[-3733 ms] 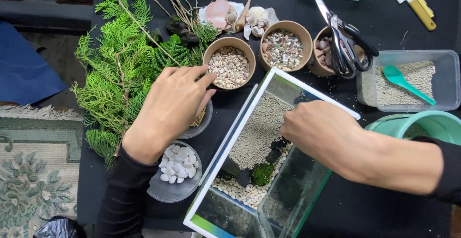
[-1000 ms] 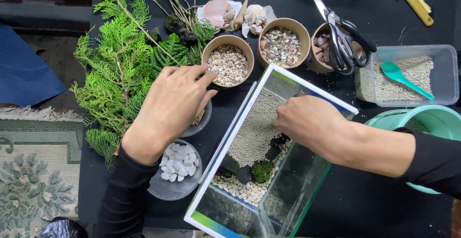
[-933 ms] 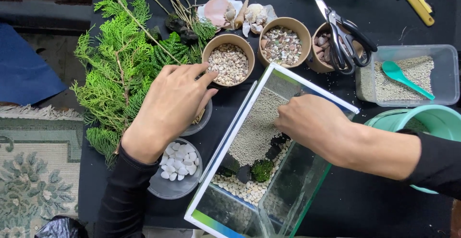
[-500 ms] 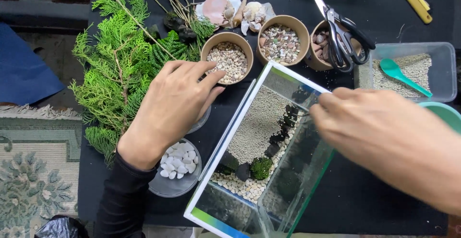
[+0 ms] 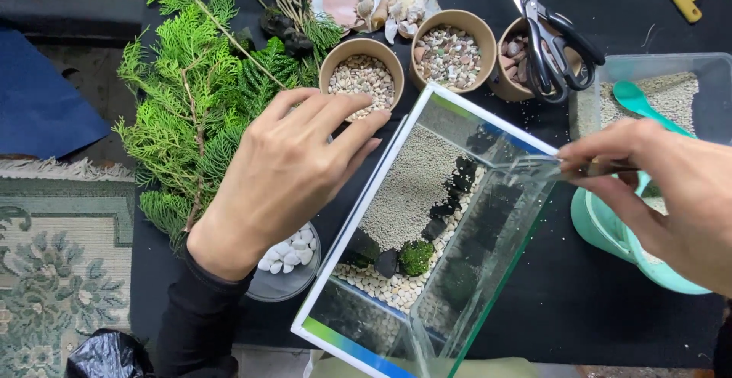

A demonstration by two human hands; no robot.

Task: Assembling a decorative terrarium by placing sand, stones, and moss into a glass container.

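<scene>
Green cypress sprigs [image 5: 191,96] lie at the desk's [image 5: 595,302] left. The left hand [image 5: 286,172] rests flat with its grip open, fingertips on the glass tank's [image 5: 427,233] white rim, above a dish of white pebbles [image 5: 293,252]. The tank sits mid-desk, holding sand, dark stones and moss [image 5: 416,256]. The right hand [image 5: 671,187] pinches what seems a thin tool [image 5: 587,169] over the tank's right edge.

Glass, gravel and greenery on a matt black surface [image 5: 610,302]

The tank [image 5: 427,233] is clear, glossy glass holding fine rough gravel and dark stones. The cups [image 5: 450,24] look like matt brown paper. The scissors [image 5: 545,31] have shiny metal blades and black plastic handles. The scoop [image 5: 637,104] and bowl [image 5: 610,233] are smooth teal plastic.
</scene>
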